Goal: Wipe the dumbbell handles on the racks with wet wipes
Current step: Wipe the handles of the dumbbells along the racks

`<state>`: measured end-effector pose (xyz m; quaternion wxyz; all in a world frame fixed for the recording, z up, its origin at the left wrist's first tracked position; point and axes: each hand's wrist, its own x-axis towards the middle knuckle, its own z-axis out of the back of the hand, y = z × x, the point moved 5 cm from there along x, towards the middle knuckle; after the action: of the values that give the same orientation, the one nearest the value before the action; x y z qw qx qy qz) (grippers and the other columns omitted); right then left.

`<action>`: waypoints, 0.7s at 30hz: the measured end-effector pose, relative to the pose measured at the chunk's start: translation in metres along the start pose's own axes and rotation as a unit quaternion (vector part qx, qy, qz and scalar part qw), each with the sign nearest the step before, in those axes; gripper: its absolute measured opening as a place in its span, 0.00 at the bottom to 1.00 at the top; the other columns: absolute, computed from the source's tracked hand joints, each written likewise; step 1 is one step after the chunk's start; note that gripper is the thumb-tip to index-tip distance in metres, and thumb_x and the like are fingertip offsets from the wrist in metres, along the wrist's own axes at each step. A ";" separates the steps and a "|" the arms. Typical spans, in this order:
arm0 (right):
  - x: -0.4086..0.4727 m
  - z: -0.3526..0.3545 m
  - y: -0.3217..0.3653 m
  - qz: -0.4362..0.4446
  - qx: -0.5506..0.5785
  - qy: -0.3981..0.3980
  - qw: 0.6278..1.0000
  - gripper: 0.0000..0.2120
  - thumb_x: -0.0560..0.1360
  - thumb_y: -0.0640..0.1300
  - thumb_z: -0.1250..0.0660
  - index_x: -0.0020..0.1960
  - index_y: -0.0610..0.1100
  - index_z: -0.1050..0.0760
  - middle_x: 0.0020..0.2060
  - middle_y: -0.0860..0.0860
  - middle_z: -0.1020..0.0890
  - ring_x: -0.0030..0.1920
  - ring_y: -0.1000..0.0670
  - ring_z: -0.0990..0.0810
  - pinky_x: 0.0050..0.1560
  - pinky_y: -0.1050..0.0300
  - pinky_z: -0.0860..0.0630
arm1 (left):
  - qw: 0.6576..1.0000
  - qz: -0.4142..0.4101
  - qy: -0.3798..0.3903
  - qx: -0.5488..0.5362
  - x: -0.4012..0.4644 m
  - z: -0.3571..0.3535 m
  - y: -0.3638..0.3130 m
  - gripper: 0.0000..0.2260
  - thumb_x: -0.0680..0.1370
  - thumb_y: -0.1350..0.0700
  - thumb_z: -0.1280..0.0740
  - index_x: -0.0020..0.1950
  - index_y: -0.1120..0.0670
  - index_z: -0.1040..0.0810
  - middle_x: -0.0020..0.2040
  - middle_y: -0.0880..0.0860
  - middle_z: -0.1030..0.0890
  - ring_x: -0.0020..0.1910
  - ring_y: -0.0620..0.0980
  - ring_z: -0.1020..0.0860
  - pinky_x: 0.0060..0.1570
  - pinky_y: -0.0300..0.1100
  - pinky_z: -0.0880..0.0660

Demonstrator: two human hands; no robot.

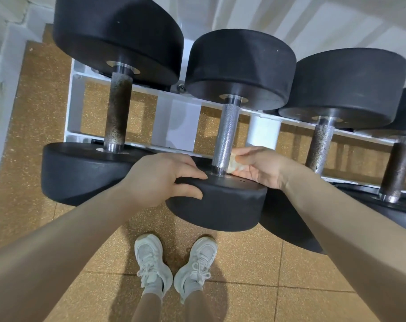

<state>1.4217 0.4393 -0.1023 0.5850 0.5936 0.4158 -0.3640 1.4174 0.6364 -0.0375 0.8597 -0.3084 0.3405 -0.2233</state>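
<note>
Rack (174, 126): white frame, rails run left-right, standing on speckled tan floor tiles (255, 263) against a white wall (313, 19). Four dumbbells across it, long axes pointing away from the person, far heads higher than near ones. Second dumbbell (239, 66) is the one in hand: its bright knurled handle (227, 133) runs straight up from the fingers, near head directly under them. Handles either side are dark and rusty. Left hand (160, 180) lies on the near head's left edge, fingers straight and together, thumb down the rim. Right hand (260, 166) pinches a crumpled wipe (235, 162) between thumb and fingers, pressed against the handle's lower right side. White sneakers (174, 263) below.
</note>
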 end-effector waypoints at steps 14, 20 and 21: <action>0.011 -0.007 0.023 0.079 0.166 0.021 0.983 0.13 0.78 0.34 0.43 0.61 0.38 0.27 0.51 0.43 0.18 0.47 0.50 0.19 0.46 0.62 0.19 | 1.000 -0.005 0.004 0.003 0.001 0.000 -0.001 0.17 0.72 0.43 0.33 0.61 0.40 0.24 0.53 0.34 0.29 0.52 0.31 0.35 0.50 0.23 0.40; -0.012 -0.004 0.008 0.071 0.126 -0.013 0.989 0.12 0.75 0.27 0.40 0.46 0.41 0.23 0.35 0.50 0.17 0.34 0.57 0.17 0.41 0.67 0.21 | 1.000 -0.005 0.003 -0.005 0.000 0.000 -0.001 0.18 0.71 0.43 0.32 0.60 0.41 0.23 0.51 0.33 0.30 0.53 0.32 0.33 0.50 0.23 0.40; -0.010 -0.004 0.013 0.080 0.129 -0.045 0.987 0.11 0.74 0.28 0.39 0.45 0.41 0.23 0.36 0.50 0.17 0.32 0.57 0.18 0.40 0.68 0.21 | 1.000 -0.005 0.004 -0.005 0.000 0.000 -0.001 0.18 0.71 0.43 0.32 0.60 0.40 0.24 0.51 0.33 0.30 0.52 0.31 0.34 0.50 0.23 0.40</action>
<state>1.4289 0.4434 -0.0878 0.5491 0.6786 0.2893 -0.3928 1.4177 0.6360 -0.0369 0.8558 -0.3134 0.3434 -0.2270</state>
